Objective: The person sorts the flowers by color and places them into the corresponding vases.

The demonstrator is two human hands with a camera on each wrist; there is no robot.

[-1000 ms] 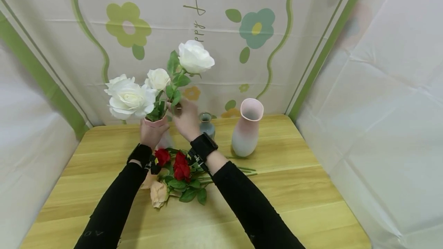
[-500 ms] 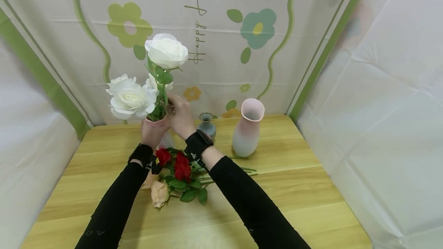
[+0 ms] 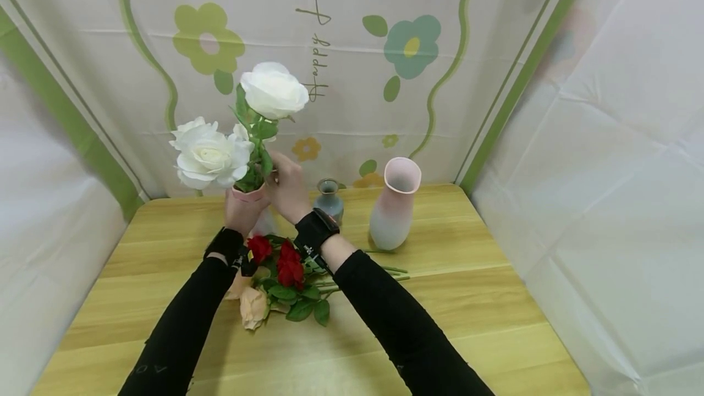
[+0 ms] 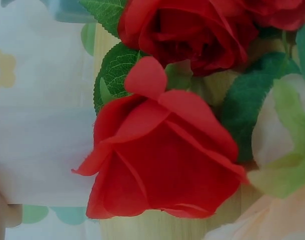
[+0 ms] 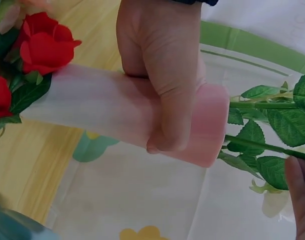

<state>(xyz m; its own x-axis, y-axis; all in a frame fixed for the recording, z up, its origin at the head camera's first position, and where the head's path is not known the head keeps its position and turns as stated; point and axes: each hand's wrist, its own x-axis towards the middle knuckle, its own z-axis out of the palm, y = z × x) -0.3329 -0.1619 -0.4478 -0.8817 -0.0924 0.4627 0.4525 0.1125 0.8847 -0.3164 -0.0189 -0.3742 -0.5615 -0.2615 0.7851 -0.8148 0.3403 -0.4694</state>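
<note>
My left hand (image 3: 242,212) wraps round the neck of a pink-and-white vase (image 5: 92,95), its thumb lying across the front just below the pink rim. White roses (image 3: 211,154) stand in this vase and lean left. With its fingertips my right hand (image 3: 288,188) pinches the green stem (image 5: 262,145) of a taller white rose (image 3: 275,90); the stem runs into the vase mouth. Its lower end is hidden inside. In the left wrist view a red rose (image 4: 162,155) fills the middle, and only a bit of hand shows at the lower left edge.
Red roses (image 3: 289,266) and peach roses (image 3: 253,308) lie on the wooden table (image 3: 467,322) in front of the held vase. A small blue-grey vase (image 3: 329,205) and a larger pink-and-white vase (image 3: 392,216) stand to the right. A printed cloth (image 3: 341,121) hangs behind.
My right hand has brought the tall white rose leftward over the held vase, its stem now in the mouth. The bloom then tipped slightly right. My left hand keeps its grip.
</note>
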